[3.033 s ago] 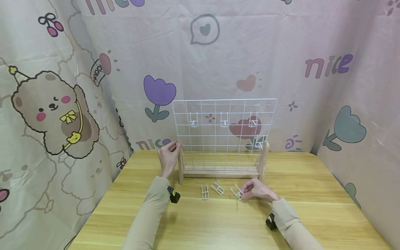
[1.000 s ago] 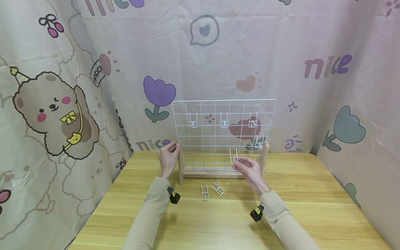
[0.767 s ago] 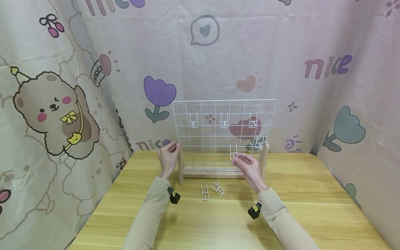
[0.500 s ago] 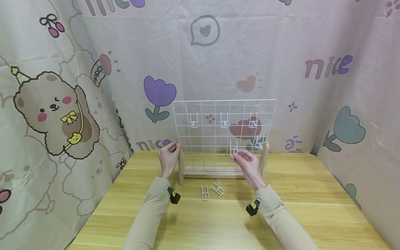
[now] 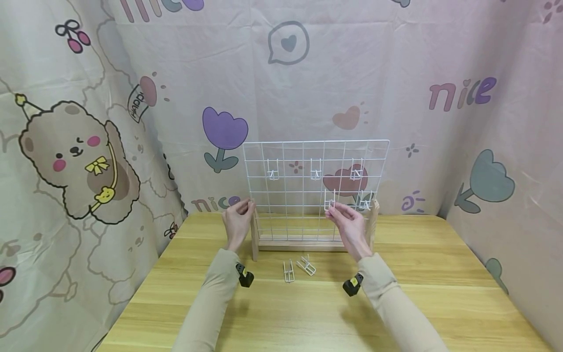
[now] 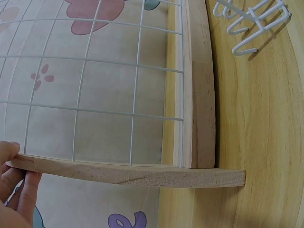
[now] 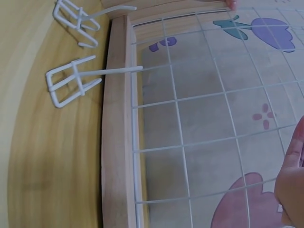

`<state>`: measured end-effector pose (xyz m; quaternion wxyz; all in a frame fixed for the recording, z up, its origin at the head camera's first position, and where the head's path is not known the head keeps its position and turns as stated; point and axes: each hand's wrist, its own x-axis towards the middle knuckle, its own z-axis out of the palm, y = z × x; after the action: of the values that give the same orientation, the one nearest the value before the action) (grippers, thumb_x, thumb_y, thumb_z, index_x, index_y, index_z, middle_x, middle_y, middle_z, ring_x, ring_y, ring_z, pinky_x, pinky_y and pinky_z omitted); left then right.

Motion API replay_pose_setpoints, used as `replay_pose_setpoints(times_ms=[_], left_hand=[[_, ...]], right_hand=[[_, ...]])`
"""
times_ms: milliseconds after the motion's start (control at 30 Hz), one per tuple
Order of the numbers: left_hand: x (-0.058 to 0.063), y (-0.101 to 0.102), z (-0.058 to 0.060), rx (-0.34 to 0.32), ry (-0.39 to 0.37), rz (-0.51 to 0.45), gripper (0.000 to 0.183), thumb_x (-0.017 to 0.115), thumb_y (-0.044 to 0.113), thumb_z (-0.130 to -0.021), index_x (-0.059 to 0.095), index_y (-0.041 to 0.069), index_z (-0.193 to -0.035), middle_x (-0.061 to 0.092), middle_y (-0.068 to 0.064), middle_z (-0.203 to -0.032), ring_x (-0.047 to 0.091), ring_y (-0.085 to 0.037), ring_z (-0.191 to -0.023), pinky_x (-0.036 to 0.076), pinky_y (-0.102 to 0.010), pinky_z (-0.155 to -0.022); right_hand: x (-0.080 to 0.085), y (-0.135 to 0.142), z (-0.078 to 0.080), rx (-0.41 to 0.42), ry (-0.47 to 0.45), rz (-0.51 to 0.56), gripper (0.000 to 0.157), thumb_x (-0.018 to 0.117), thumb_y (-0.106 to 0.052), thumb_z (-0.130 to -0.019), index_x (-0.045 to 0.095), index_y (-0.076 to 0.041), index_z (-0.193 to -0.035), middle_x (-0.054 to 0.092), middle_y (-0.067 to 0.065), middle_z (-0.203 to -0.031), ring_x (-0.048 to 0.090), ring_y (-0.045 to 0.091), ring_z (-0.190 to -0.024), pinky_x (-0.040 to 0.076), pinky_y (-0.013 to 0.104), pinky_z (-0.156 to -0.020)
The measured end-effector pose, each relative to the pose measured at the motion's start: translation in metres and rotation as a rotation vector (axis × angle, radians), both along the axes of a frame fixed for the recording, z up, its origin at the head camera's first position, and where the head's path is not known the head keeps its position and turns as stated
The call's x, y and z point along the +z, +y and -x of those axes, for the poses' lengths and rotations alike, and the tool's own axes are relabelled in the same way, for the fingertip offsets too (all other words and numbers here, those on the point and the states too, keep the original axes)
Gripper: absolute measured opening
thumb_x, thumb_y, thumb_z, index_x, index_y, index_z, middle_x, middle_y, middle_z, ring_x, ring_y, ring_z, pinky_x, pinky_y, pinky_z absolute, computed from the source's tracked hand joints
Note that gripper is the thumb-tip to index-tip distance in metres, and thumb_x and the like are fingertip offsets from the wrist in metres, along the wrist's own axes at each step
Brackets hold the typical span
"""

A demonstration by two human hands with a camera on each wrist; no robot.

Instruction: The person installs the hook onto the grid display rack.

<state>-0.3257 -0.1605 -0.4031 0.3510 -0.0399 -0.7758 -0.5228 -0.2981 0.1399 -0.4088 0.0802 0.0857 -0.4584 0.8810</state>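
Note:
A white wire grid panel stands upright in a wooden stand on the table. My left hand pinches the top end of the stand's left post, thumb on one side and fingers on the other. Between thumb and fingertips, my right hand holds a white wire hook by its lower end, prongs up, overlapping the grid right of its middle. In the right wrist view only part of the right hand shows at the edge; the held hook is out of sight there.
Three white hooks hang in a row across the upper grid, and another hook hangs lower at the right. Two loose hooks lie on the wooden table before the stand. A printed curtain surrounds the table.
My right hand has picked up a hook from the table at the right and raised it in front of the grid, still rising slightly. The left hand has stayed on the post.

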Motion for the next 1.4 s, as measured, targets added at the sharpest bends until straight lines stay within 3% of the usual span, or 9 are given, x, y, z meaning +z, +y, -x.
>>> replay_pose_setpoints(times_ms=[400,667,1033,1400], left_hand=[[-0.0008,-0.0002,0.0007,0.006,0.001,0.006,0.024,0.073,0.013,-0.092,0.075,-0.003,-0.11,0.075,-0.023,-0.107,0.076,-0.034,-0.095,0.063,-0.044,-0.083],[-0.0007,-0.0005,0.0006,-0.004,0.008,0.002,0.025,0.073,0.012,-0.092,0.074,-0.004,-0.111,0.075,-0.023,-0.108,0.076,-0.035,-0.096,0.062,-0.043,-0.083],[-0.0019,-0.0011,0.0017,-0.002,0.013,0.006,0.024,0.074,0.013,-0.092,0.075,-0.003,-0.11,0.075,-0.023,-0.106,0.077,-0.034,-0.094,0.063,-0.045,-0.082],[-0.0024,-0.0006,0.0023,0.003,0.013,-0.001,0.024,0.074,0.011,-0.091,0.075,-0.003,-0.109,0.075,-0.023,-0.105,0.077,-0.034,-0.093,0.063,-0.045,-0.081]], right_hand=[[0.0067,-0.0016,0.0044,-0.026,-0.002,0.064,0.024,0.062,0.008,-0.094,0.077,-0.01,-0.093,0.079,0.002,-0.089,0.076,0.013,-0.079,0.063,0.024,-0.083],[0.0072,-0.0015,0.0076,-0.025,-0.014,0.059,0.023,0.061,0.009,-0.094,0.076,-0.008,-0.094,0.079,0.002,-0.088,0.076,0.013,-0.077,0.063,0.023,-0.082],[0.0047,0.0004,0.0065,-0.009,-0.028,0.009,0.032,0.058,0.011,-0.095,0.076,-0.015,-0.089,0.079,0.0,-0.085,0.076,0.011,-0.077,0.062,0.022,-0.082],[0.0027,0.0014,0.0053,-0.004,-0.037,0.035,0.023,0.059,0.012,-0.094,0.073,-0.007,-0.095,0.079,0.002,-0.085,0.076,0.013,-0.078,0.063,0.023,-0.082]])
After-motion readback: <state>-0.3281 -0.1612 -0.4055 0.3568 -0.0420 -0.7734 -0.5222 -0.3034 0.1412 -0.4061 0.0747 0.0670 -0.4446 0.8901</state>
